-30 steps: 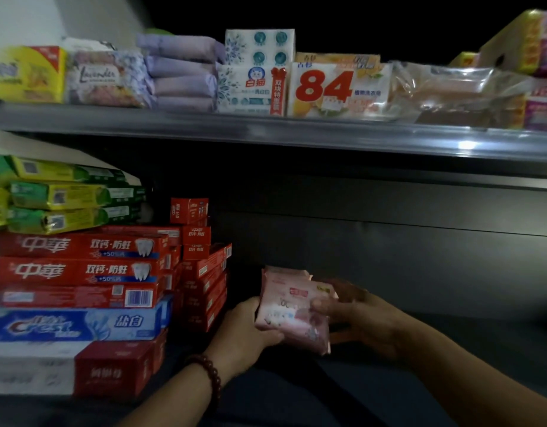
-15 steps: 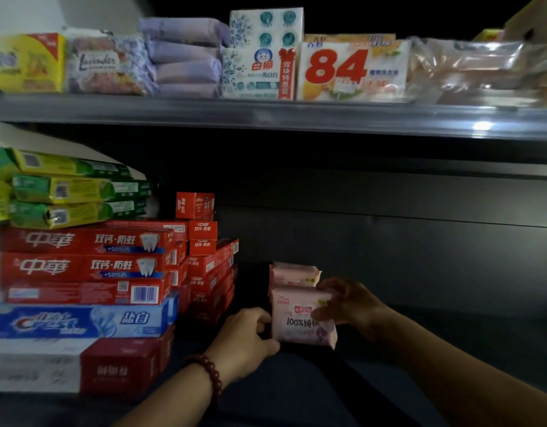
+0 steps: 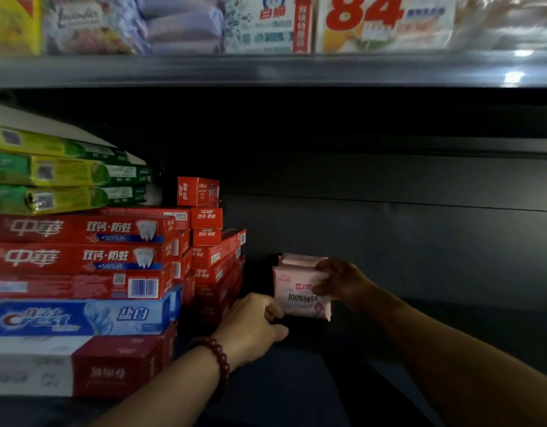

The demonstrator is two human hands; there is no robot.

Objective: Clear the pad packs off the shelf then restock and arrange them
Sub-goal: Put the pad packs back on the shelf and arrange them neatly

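Pink front pad pack [image 3: 300,300] stands upright on the lower shelf [image 3: 297,380], against a rear pad pack [image 3: 300,259], near toothpaste boxes [image 3: 81,257]. Right hand [image 3: 343,282] fingers pinch its top right edge, likely squaring the row; left hand [image 3: 253,322] fingers curl at its lower left corner, grip unclear.

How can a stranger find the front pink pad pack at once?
Look at the dark lower shelf, right of the tall stack of toothpaste boxes. There, between the left hand and the right hand, stands a pink pad pack. Only it, not the pink pack behind, shows black "100%" print.
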